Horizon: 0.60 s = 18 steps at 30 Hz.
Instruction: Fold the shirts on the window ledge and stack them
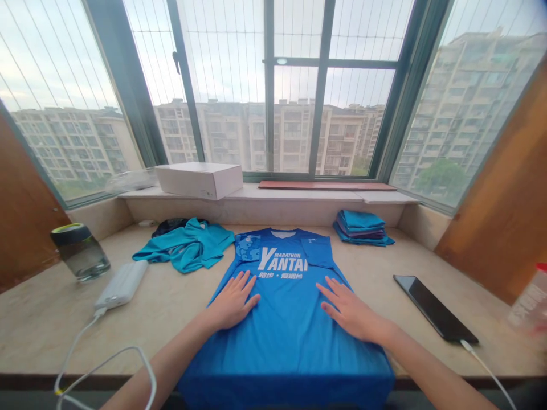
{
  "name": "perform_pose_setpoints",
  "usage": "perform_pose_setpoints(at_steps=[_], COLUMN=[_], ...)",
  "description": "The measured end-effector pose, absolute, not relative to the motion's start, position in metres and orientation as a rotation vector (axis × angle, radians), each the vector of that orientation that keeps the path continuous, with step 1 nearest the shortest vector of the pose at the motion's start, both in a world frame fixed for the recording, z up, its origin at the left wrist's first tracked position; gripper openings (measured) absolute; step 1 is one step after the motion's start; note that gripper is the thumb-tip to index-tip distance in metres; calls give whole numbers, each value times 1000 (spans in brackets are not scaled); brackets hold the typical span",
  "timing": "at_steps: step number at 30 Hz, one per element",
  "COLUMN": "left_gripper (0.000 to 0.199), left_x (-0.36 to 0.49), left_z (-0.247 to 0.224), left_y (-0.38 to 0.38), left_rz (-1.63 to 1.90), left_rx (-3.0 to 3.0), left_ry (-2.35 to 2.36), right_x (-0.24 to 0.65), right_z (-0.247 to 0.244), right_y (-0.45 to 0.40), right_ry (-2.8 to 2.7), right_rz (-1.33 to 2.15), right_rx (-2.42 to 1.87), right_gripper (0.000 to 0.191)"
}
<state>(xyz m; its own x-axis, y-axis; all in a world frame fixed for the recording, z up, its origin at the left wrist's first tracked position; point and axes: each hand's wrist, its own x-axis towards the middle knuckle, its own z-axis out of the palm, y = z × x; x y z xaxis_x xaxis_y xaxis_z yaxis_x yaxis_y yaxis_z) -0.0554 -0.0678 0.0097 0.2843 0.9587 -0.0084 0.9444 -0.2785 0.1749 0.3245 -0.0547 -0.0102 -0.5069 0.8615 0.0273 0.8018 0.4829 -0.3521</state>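
Observation:
A blue T-shirt [286,319] with white marathon lettering lies spread on the stone counter, its collar toward the window. Both sleeves are folded inward over the chest, and the hem hangs down over the front edge. My left hand [234,302] rests flat on the shirt's left side, fingers spread. On the right side my right hand [348,307] lies with its fingers apart on the fabric. Neither hand grips anything. A crumpled teal shirt [188,244] sits at the back left, partly over a dark cloth. At the back right is a stack of folded clothes [361,226].
A water bottle [80,250] and a white power bank [122,285] with a cable stand at left. A phone [435,307], plugged into a cable, lies at right near a clear red-capped container [530,302]. The windowsill bears a white box [199,179] and a reddish board [327,185].

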Motion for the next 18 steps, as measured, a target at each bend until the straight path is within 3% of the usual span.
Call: perform_pose_setpoints(at_steps=[7, 12, 18], left_gripper=[76, 63, 47], left_x=[-54, -47, -48], left_z=[12, 29, 40], left_y=[-27, -3, -84], left_rz=[107, 51, 400], left_rx=[2392, 2391, 2677], left_ry=[1787, 1789, 1737], right_x=[309, 306, 347], right_z=[-11, 4, 5], right_y=[-8, 20, -58], right_ry=[-2611, -2595, -2361], right_rz=[430, 392, 171], right_rx=[-1521, -1528, -1211], right_gripper=[74, 71, 46])
